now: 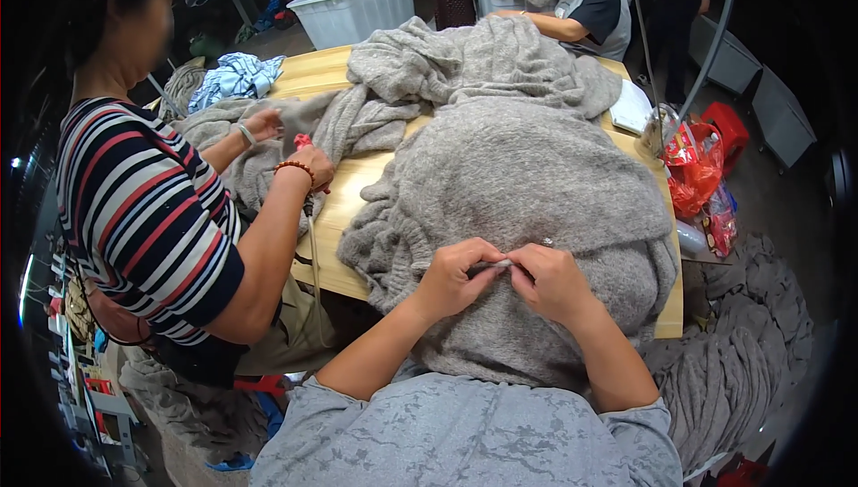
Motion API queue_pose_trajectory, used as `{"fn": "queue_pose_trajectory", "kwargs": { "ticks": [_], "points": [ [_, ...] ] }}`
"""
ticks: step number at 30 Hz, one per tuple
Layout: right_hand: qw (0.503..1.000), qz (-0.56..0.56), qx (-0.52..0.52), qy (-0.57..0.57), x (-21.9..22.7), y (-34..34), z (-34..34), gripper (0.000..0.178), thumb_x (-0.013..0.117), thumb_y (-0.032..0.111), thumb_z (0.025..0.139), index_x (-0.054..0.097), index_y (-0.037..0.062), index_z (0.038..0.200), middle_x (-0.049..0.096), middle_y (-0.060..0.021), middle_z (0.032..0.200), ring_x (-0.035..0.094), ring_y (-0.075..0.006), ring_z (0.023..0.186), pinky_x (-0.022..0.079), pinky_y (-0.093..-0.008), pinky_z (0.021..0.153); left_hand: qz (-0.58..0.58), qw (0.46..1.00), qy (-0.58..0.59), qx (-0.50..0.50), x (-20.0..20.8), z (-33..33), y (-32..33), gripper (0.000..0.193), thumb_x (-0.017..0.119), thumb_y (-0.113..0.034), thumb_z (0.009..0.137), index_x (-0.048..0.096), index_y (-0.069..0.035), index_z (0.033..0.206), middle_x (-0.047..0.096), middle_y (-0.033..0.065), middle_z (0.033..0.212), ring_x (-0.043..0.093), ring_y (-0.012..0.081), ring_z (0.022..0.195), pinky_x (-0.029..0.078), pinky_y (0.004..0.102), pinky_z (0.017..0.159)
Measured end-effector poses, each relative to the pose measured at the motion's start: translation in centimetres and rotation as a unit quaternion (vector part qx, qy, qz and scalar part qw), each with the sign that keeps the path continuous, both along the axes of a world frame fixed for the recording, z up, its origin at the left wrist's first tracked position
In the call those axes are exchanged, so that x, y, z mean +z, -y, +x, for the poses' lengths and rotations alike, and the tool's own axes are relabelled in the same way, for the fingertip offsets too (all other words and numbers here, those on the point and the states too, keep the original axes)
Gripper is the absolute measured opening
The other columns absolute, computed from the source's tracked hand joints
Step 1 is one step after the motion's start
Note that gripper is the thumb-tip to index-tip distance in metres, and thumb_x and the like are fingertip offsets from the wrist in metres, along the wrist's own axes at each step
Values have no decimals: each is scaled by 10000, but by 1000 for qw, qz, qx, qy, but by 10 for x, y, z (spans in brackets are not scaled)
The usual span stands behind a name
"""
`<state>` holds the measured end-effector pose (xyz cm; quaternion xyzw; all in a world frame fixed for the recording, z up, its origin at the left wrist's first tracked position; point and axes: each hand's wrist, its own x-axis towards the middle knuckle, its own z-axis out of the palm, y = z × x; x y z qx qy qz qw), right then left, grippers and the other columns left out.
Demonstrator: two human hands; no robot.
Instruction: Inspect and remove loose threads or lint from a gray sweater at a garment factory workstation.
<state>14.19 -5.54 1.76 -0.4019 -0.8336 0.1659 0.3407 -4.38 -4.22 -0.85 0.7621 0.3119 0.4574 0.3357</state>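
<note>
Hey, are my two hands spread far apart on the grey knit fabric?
No, your left hand and right hand are close together, fingertips nearly meeting over the grey knit fabric.
</note>
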Motion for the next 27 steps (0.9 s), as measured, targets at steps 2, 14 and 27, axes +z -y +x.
{"fn": "queue_pose_trajectory", "kwargs": {
  "ticks": [2, 14, 27],
  "points": [
    [1000, 0, -14, -26, 2, 1, -4, 67, 598, 56, 746, 594, 25, 805, 609, -132, 722, 603, -322, 640, 486, -394, 569, -29, 1000, 4, -2, 1, -2, 1, 167, 644, 57, 734, 628, 16, 895, 646, 115, 869, 638, 187, 789, 498, 261, 680],
    [934, -316, -37, -165, 12, -12, 2, 122, 577, 69, 687, 636, -28, 730, 525, -16, 526, 452, -48, 500, 358, -232, 448, -210, 973, 78, -60, -5, -4, 5, 47, 584, 60, 825, 599, 37, 862, 614, 54, 888, 552, 59, 779, 452, 197, 664],
    [951, -260, -99, -135, 24, 1, -10, 104, 576, 57, 716, 631, -29, 734, 522, 0, 526, 441, -36, 509, 349, -229, 450, -78, 995, -52, 29, 19, -4, 11, 150, 628, -65, 764, 648, 11, 891, 590, 16, 641, 496, 43, 555, 392, 220, 497]
  ]
}}
